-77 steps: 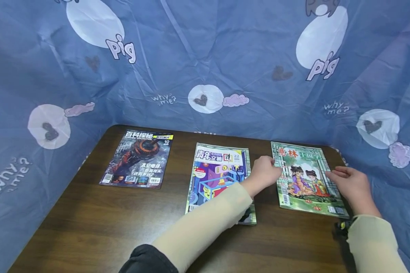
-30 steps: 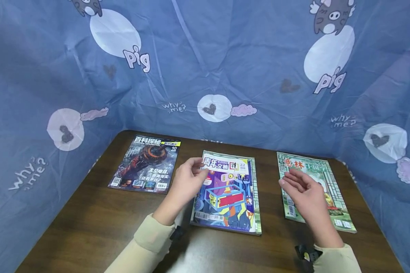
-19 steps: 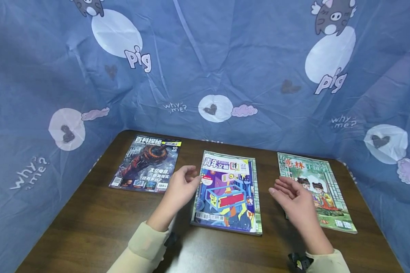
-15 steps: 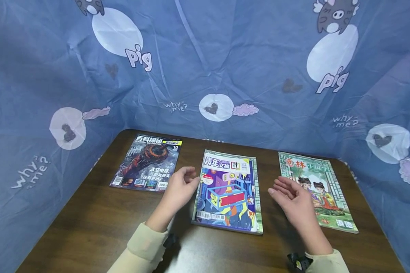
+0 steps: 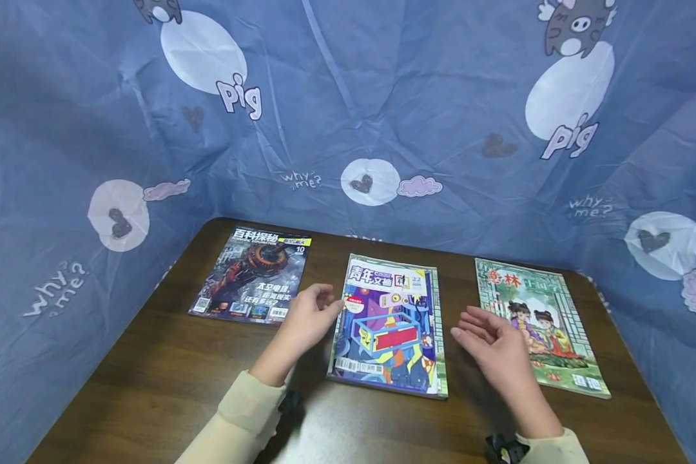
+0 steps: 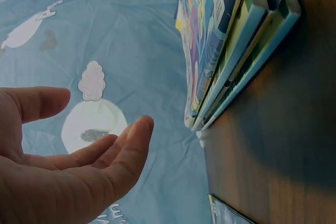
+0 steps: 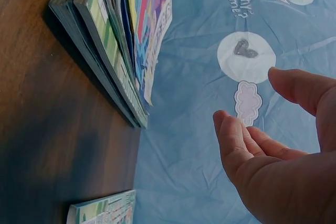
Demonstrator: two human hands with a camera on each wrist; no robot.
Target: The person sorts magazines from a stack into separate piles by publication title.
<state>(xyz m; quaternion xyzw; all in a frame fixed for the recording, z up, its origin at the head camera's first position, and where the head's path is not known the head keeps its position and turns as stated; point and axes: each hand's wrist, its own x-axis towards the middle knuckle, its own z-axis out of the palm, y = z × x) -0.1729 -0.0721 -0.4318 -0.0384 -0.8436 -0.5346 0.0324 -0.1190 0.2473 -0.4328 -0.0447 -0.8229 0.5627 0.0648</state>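
A stack of several magazines lies in the middle of the table, a purple and blue cover on top of green-edged ones. My left hand hovers at the stack's left side, fingers loosely bent and holding nothing. On the other side, my right hand hangs between the stack and a green magazine with two cartoon children, part of which it hides. In both wrist views a gap parts thumb from fingers, and the stack's layered edges stand apart from the left hand. The right wrist view likewise shows the layered stack away from the right fingers.
A dark magazine with a space machine on its cover lies at the table's back left. The brown wooden table meets a blue printed cloth behind and at both sides.
The right hand has left the green magazine and moved left. My left hand has moved back from near that magazine to the stack's left side. Over the last half second both hands barely move.
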